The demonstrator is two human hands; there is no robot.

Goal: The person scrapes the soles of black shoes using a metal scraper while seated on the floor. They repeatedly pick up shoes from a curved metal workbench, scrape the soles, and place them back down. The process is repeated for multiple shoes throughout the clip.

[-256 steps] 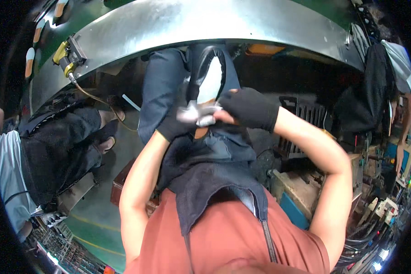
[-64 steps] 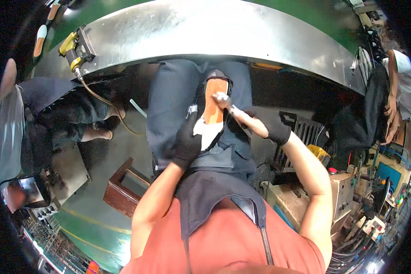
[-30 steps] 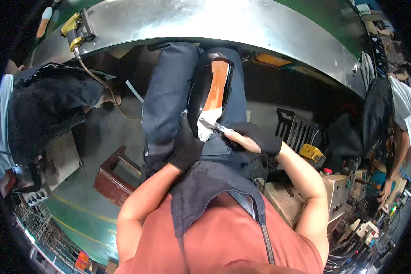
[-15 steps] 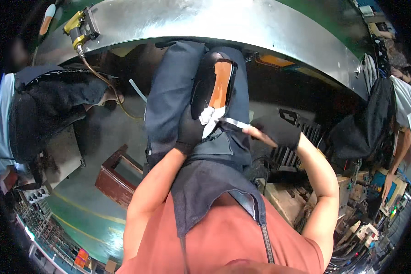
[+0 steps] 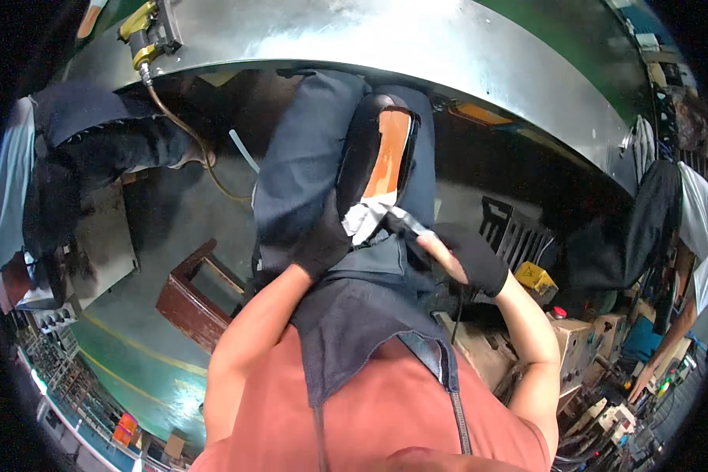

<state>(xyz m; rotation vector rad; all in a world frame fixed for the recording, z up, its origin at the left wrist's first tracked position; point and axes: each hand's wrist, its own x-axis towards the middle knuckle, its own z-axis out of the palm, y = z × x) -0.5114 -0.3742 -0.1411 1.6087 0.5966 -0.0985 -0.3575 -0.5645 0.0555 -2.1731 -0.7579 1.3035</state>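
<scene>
Both gloved hands were occupied: the left hand (image 5: 322, 240) gripped the near left side of a black shoe (image 5: 379, 165), and the right hand (image 5: 464, 256) grasped a slim silvery tool (image 5: 409, 223), its tip by the shoe's near end. The shoe lay on the person's thighs (image 5: 299, 157), its long axis running near to far, the far end leaning slightly right. Its orange-brown strip (image 5: 393, 141) pointed far, and the crumpled white part (image 5: 364, 218) sat near; about eight seconds earlier these were the other way round, white far and brown near. Beyond lay a metal bench (image 5: 330, 35) with a yellow-and-black air tool (image 5: 141, 43) at far left
</scene>
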